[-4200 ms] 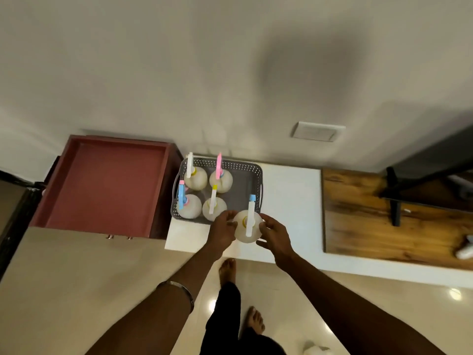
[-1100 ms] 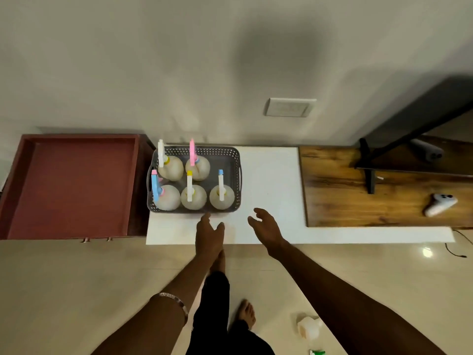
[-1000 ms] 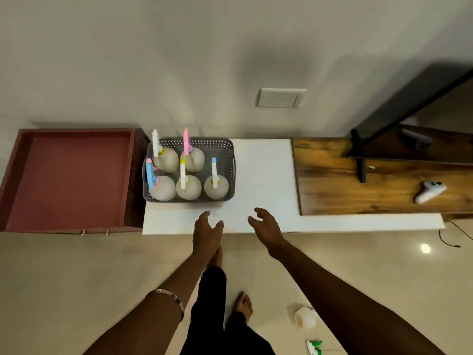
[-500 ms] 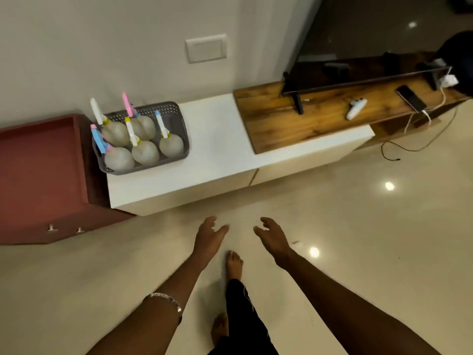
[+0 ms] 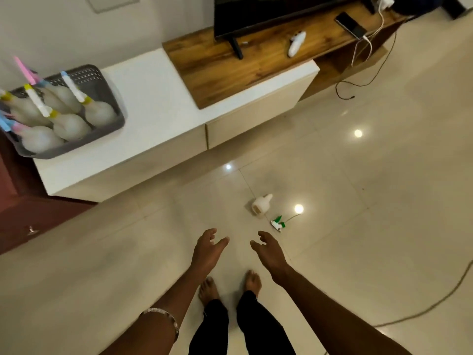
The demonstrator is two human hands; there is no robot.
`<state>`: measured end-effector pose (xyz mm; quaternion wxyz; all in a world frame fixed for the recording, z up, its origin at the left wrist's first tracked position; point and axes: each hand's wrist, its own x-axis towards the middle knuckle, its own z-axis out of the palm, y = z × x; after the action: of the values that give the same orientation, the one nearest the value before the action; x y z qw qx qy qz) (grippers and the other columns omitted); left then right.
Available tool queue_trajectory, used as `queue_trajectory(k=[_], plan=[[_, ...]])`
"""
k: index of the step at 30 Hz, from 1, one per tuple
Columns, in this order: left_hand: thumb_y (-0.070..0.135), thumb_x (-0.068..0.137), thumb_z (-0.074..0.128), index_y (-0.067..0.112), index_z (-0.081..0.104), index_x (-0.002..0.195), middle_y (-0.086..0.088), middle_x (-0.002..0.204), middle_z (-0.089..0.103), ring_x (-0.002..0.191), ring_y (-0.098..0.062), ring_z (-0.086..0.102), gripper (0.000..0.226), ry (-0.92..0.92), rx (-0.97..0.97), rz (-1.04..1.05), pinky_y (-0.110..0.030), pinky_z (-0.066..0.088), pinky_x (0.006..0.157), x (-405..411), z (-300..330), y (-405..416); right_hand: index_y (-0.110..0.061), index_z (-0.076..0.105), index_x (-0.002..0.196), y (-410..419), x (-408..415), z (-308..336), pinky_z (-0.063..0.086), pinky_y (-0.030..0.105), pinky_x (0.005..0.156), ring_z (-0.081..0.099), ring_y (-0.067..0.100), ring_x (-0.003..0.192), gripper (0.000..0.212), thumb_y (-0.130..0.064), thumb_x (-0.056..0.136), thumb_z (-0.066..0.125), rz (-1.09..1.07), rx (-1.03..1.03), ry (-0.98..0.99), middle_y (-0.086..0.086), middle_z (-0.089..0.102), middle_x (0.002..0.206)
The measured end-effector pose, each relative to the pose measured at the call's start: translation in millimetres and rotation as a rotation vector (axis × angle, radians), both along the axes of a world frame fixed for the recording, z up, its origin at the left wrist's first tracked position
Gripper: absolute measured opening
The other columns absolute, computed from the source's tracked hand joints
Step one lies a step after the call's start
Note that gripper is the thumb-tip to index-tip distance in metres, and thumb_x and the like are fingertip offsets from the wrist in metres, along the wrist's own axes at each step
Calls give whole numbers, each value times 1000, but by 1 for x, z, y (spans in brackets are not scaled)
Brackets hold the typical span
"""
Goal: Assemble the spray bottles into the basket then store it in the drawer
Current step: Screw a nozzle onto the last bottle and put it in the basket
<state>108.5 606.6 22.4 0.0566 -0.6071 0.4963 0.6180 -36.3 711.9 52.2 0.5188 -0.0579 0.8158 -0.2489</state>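
Note:
A grey perforated basket (image 5: 112,98) stands on the white cabinet top (image 5: 153,98) at the left, filled with several white spray bottles (image 5: 69,125) with coloured nozzles. On the floor lies a loose white bottle body (image 5: 261,204), on its side without a head. Beside it to the right rests a green and white spray head (image 5: 277,222). My left hand (image 5: 208,251) and my right hand (image 5: 268,253) hover over the floor, both empty with fingers spread. The right hand is just below the spray head. The maroon drawer (image 5: 15,201) shows only at the left edge.
A wooden TV shelf (image 5: 256,62) holds a screen's foot, a white controller (image 5: 295,43) and a phone (image 5: 350,25) on a cable. Cords trail on the tiled floor at the right. My bare feet (image 5: 230,285) stand below my hands.
The view has swung away from the basket and down to the floor. My hands have left the cabinet edge and now hang over the floor near the loose bottle and spray head.

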Motion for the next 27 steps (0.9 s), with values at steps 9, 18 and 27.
queue_trajectory(k=[9, 18, 27], plan=[[39, 86, 66, 23, 49, 133, -1, 135, 50, 121, -18, 50, 53, -18, -8, -148, -29, 42, 96, -133, -32, 8, -15, 45, 145, 23, -115, -45, 38, 43, 114, 46, 22, 135, 55, -27, 94, 61, -177, -50, -13, 6, 47, 148], [37, 86, 66, 21, 48, 135, -2, 138, 50, 126, -20, 49, 55, -101, -21, -255, -36, 41, 106, -258, -157, 15, -13, 54, 133, 54, -230, -185, 43, 25, 82, 57, 13, 93, 44, -25, 91, 63, -155, 15, 29, 8, 62, 130], [33, 81, 71, 17, 52, 133, -8, 137, 51, 122, -25, 53, 58, -184, -133, -365, -35, 45, 102, -308, -330, 0, -12, 43, 144, 79, -261, -367, 39, 29, 102, 49, 23, 129, 51, -15, 94, 56, 264, 89, 152, 6, 47, 145]])
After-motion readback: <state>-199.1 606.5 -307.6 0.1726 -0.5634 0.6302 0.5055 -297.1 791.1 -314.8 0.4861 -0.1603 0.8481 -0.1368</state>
